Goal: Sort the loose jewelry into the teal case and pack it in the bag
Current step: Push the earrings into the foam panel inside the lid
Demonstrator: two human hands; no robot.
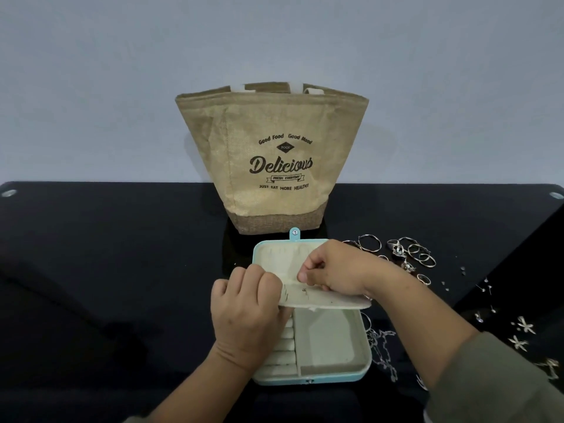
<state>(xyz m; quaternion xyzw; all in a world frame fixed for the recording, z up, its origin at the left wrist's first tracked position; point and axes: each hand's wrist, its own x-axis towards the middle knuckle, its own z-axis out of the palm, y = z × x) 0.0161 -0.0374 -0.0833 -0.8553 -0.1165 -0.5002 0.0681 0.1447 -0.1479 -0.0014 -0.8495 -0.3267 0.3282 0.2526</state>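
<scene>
Teal case [328, 337] — one, open — one bag [271, 166], two hands [244, 312] [335, 270] pinching its flap [335, 300].

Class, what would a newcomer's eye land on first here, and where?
The tan bag printed "Delicious" stands at the back centre of the table. Before it, the left hand grips a cream flap above the open teal case, the right hand curled over it. Loose rings lie right of the case.

Ring rolls [282, 358] and flap [323, 299] corner were partly hidden under left hand [247, 312], whether right hand [335, 270] held anything was too small to tell, studs [488, 288] were mere specks, sleeve [503, 383] was cut by edge.
</scene>
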